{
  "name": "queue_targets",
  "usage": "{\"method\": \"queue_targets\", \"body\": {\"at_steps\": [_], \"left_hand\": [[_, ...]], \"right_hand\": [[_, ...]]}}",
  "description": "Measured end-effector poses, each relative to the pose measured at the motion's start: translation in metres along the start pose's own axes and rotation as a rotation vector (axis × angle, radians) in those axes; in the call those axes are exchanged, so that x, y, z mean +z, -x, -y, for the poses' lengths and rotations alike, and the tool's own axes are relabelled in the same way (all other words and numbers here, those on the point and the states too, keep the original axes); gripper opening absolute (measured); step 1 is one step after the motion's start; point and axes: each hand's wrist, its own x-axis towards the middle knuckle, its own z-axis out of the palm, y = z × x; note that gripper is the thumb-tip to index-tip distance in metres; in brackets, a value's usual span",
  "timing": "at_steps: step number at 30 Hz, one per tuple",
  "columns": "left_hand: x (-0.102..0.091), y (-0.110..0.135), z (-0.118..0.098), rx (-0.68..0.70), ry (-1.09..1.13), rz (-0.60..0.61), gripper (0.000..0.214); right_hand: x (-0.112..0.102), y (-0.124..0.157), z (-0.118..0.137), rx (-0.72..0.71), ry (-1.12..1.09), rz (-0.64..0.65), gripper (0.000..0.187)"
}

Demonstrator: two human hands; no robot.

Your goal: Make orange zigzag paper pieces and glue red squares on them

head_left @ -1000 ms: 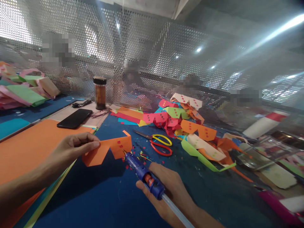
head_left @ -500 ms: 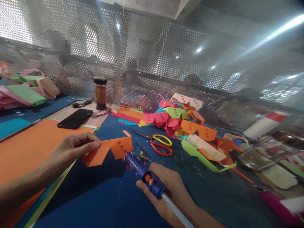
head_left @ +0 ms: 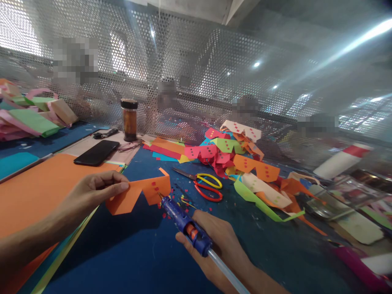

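Between the thumb and fingers of my left hand (head_left: 104,185) is an orange paper cut-out (head_left: 151,190), shaped like a pair of glasses with a folded side strip. Two small red squares show on its right half. My right hand (head_left: 219,241) is wrapped round a blue glue gun (head_left: 183,222), with a clear glue stick (head_left: 226,271) running out of its back end. The gun's nozzle is at the lower edge of the cut-out's right half; whether it touches, I cannot tell. Small coloured paper bits (head_left: 180,202) lie on the blue table beyond the nozzle.
Scissors (head_left: 206,185) with yellow and red handles lie behind the glue gun. A pile of coloured paper glasses (head_left: 226,149) stands at centre right. On the left are orange sheets (head_left: 58,179), a black phone (head_left: 96,152) and a lidded jar (head_left: 130,120). A perforated metal screen (head_left: 190,65) rises behind.
Almost nothing differs. My left hand and the orange cut-out hold their place, and the glue gun's nozzle stays near the same lower edge.
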Motion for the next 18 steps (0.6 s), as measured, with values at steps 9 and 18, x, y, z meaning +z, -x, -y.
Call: {"method": "queue_targets", "body": {"at_steps": [9,18], "left_hand": [[0.0004,-0.0007,-0.0011,0.012,-0.021,-0.007,0.034],[-0.0024,-0.0024,0.0035,0.000,-0.031,0.010,0.036]], "right_hand": [[-0.0047,0.0000,0.0028,0.046,0.065,0.049,0.021],[-0.0035,-0.0006,0.0036,0.085,-0.029,0.039,0.023]]}}
